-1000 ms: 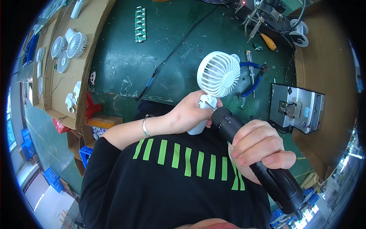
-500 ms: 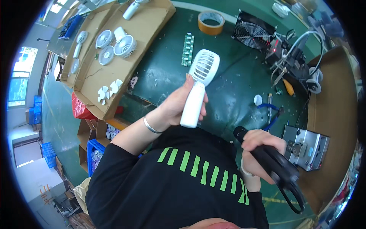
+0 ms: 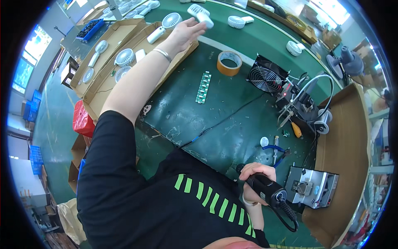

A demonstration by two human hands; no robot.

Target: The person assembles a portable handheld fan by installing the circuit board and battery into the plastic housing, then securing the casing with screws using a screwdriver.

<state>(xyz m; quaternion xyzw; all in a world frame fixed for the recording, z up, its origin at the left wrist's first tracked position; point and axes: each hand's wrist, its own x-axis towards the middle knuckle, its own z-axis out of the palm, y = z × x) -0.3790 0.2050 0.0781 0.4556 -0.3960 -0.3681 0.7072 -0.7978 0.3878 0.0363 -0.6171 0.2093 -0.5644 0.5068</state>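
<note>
My left hand (image 3: 185,35) reaches to the far edge of the table, fingers stretched out against the handle of a white handheld fan (image 3: 202,15). The fan lies at a slant over the green belt, its round head toward the upper left; its underside is hidden. Close to my body, my right hand (image 3: 258,172) is wrapped round a black electric screwdriver (image 3: 265,187), whose coiled cord hangs at its rear end. A green circuit board strip (image 3: 203,87) lies on the dark green table between my hands.
Cardboard trays (image 3: 99,99) with white fans stand on the left. A roll of brown tape (image 3: 229,63), a black cooling fan (image 3: 266,79) and a soldering stand (image 3: 304,101) are farther back. Blue-handled pliers (image 3: 282,150) and a metal fixture (image 3: 311,186) lie right. More fans (image 3: 237,22) sit on the green belt.
My left arm has swung up and away, taking the handheld fan from the table's middle to the belt; the fingers have straightened. The right hand keeps its hold on the screwdriver. The view has shifted.
</note>
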